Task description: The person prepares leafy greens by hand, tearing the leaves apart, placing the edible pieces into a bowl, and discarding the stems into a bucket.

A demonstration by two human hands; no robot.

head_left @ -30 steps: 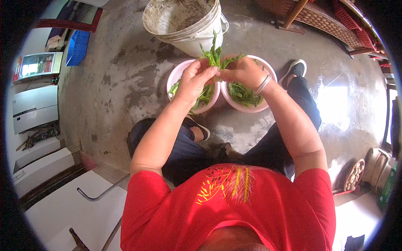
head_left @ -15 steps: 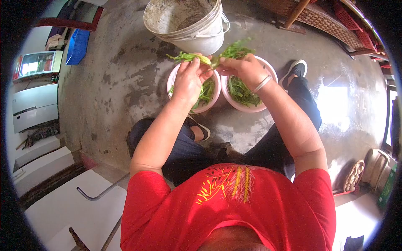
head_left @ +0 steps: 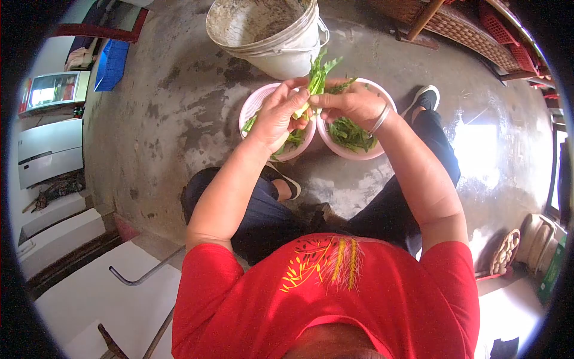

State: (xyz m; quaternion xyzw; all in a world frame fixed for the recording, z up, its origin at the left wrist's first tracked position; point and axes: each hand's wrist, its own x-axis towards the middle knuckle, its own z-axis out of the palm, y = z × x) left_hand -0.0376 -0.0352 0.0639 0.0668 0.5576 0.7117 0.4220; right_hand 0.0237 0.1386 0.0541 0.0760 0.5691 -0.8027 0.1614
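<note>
My left hand is closed round a small bunch of leafy greens, whose leaves stick up past the fingers and whose pale stems show below. From the other side, my right hand pinches the same bunch with thumb and fingertips. More green leaf shows behind the right fingers; I cannot tell whether that hand holds it. Both hands are over two pink baskets. The left basket has some greens in it, partly hidden by my left hand. Dark green leaves lie inside the right basket.
A dirty white bucket stands just beyond the baskets on the wet-patched concrete floor. My feet are on either side of the baskets. Woven wooden furniture is at the upper right, a blue crate at the upper left, a bent metal bar at lower left.
The greens in my left hand have turned from lying leftward to pointing up. My hands have come closer together, and the leafy piece at my right hand has dropped lower behind the fingers.
</note>
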